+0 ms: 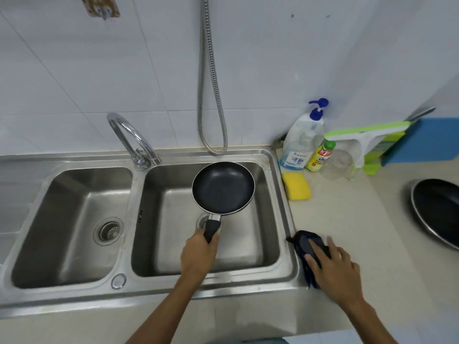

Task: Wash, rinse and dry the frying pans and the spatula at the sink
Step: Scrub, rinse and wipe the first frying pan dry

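Grip on the small black non-stick frying pan (223, 187): left hand (198, 254) has its fingers curled tight round the black handle (211, 230), thumb on the right side. Pan sits level, bowl up, in the air over the right basin (268, 219) of the double stainless-steel sink (74, 301), handle pointing back at the person, above the drain. Inside of the pan looks bare; can't tell whether it's wet. Right hand (335, 266) lies on a dark blue-black cloth (306, 247) that is bunched on the beige bench (360, 214) right at the sink's right rim; fingers are straight and slightly spread, resting on top of the cloth, not pinching it. Larger black frying pan (439, 209) with a steel rim sits on the bench at the far right, partly cut off by the frame edge, well apart from both hands. Yellow rectangular sponge (296, 186) lies just beside the sink's back right corner. Behind it, against the white tiled wall: white pump bottle with blue head (303, 140), small yellow bottle with green cap (320, 157), clear glass (339, 163), green-and-white squeegee (367, 135). Curved chrome tap (129, 135) stands between the two basins; a ribbed metal hose (211, 95) hangs in a loop down the wall behind the right basin.
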A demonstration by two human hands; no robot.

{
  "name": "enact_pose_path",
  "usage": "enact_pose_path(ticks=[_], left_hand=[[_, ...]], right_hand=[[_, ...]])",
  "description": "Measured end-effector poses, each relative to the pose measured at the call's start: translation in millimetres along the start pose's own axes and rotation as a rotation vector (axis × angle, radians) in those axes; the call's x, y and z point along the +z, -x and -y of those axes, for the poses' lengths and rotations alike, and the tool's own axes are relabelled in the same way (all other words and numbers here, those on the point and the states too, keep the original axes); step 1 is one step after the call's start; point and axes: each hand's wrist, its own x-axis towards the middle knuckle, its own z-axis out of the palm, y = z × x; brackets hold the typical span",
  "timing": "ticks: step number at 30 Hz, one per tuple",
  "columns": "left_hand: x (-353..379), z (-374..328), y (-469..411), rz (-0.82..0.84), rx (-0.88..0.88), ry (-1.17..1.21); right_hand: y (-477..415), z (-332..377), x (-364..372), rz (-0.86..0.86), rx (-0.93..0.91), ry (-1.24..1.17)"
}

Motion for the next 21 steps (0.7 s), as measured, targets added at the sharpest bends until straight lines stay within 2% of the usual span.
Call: enact_pose_path(ticks=[4,7,10,12,14,16,18,21], left_hand=[[17.6,-18.5,9.0,0.018,-0.027,0.165],[27.4,-31.2,17.0,0.033,-0.120,0.311],[35.4,-37.5,25.3,0.058,-0.159,0.479],[37.3,-43.5,33.9,0.084,-0.158,0.594],[39.3,-49.9,40.9,0.099,-0.138,0.712],[40.0,-56.8,45.4,0.090,-0.095,0.778],[39.5,-62.0,46.3,0.112,-0.090,0.881],[37.7,-63.8,46.1,0.205,-0.161,1.072]], right_hand=[[12.8,16.9,23.0,0.110,0.055,0.032],[11.7,14.8,17.9,0.136,0.060,0.004],[9.4,29.4,1.3,0.130,0.081,-0.016],[5.9,47.3,-14.6,0.065,0.017,-0.076],[4.6,66.9,-25.2,-0.003,-0.126,-0.257],[4.7,89.0,-35.3,0.061,-0.229,-0.548],[6.2,111.0,-42.7,0.170,-0.234,-0.796],[10.2,133.6,-50.5,0.291,-0.125,-1.053]])
